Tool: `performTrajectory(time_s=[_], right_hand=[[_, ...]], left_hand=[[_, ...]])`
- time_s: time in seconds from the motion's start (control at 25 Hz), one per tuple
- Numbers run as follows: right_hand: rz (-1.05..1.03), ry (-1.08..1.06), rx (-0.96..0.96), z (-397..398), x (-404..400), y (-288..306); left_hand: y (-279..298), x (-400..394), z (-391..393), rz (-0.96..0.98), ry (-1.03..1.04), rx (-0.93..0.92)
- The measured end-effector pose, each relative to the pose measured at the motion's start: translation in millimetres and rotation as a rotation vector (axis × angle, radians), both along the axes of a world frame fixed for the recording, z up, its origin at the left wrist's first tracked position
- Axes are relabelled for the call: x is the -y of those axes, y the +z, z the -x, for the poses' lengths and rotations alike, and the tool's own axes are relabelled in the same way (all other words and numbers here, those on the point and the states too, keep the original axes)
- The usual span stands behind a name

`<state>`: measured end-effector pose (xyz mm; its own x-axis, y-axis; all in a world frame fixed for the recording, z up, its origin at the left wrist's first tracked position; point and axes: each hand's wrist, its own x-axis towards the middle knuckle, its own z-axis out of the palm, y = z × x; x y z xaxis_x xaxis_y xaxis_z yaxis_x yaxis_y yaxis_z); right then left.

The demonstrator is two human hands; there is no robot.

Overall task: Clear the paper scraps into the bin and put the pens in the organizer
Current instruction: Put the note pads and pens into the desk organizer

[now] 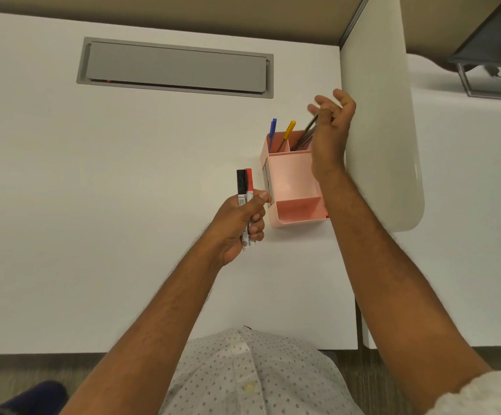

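Over a white tabletop [123,175], our left hand [238,226] gripped two markers [244,190], one black-capped, one red-capped, just beside the pink organizer [291,187]. Our right hand [330,130] hovered with fingers spread above its rear compartments, where blue, yellow and dark pens [304,136] stood.

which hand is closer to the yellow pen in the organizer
Right. The right hand hovers just right of the yellow pen, over the organizer; the left hand is lower left, its grip around two markers.
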<state>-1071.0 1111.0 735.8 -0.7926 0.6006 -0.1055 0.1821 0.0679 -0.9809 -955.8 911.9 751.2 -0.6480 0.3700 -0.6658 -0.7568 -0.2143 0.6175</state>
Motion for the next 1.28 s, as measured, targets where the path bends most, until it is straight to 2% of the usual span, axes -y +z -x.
performTrajectory(time_s=[0.2, 0.28, 0.44, 0.56, 0.64, 0.8, 0.88, 1.0, 1.12, 1.28], right_hand=[[-0.204, -0.099, -0.086, -55, 26, 41], [-0.121, 0.036, -0.036, -88, 42, 46], [0.215, 0.488, 0.198, -130, 54, 52], [0.214, 0.650, 0.192, -140, 42, 59], [0.265, 0.672, 0.214, -145, 34, 60], [0.342, 0.417, 0.196, -147, 19, 57], [0.273, 0.235, 0.112, -145, 4, 59], [0.121, 0.063, 0.042, -145, -11, 59], [0.039, 0.003, 0.060, -148, -2, 43], [0.028, 0.013, 0.060, -156, 18, 8]], left_hand=[[6, -4, -1, 0.007, -0.033, -0.014], [10, -8, -4, -0.008, -0.091, -0.025], [18, -16, -10, -0.024, -0.283, -0.051], [20, -19, -10, 0.022, -0.389, -0.056], [20, -23, -11, 0.034, -0.433, -0.064], [17, -25, -7, 0.053, -0.472, -0.112], [13, -19, 1, 0.125, -0.436, -0.164], [2, -17, 10, 0.256, -0.255, -0.187], [-17, -26, 12, 0.411, -0.094, -0.177], [-32, -42, 6, 0.484, -0.018, -0.205]])
